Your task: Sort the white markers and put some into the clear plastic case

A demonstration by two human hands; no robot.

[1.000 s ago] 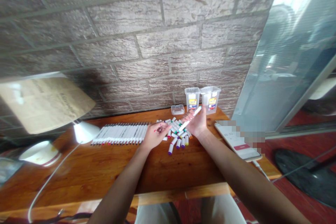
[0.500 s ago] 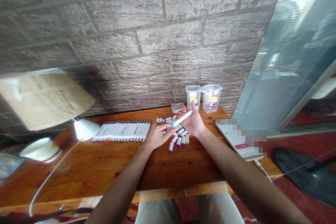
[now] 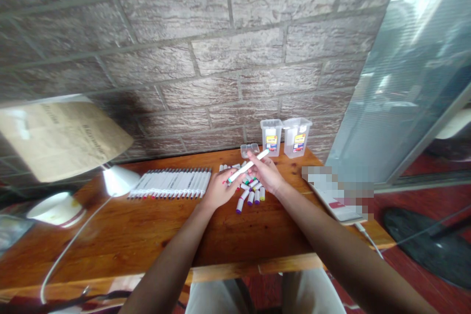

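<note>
A white marker point(image 3: 247, 167) with green-teal ends lies slantwise between my two hands above the table. My right hand point(image 3: 270, 175) is closed on it, thumb on top near the upper part. Around its lower left end are the fingers of my left hand point(image 3: 220, 190), which are partly hidden. Beneath and behind the hands is a loose heap of markers point(image 3: 250, 198) with purple, yellow, green and other coloured caps. To the left of my left hand, a row of white markers point(image 3: 171, 184) lies side by side.
Two clear plastic containers point(image 3: 296, 143) with labels stand by the brick wall, a small clear lid point(image 3: 249, 150) beside them. A lamp point(image 3: 119, 181) and a paper cup point(image 3: 57, 210) are on the left. A partly blurred tablet-like item point(image 3: 340, 206) with a cable is on the right.
The marker in my hands has shifted to the lower left, and more of its length shows. My right thumb, raised before, has come down onto it.
</note>
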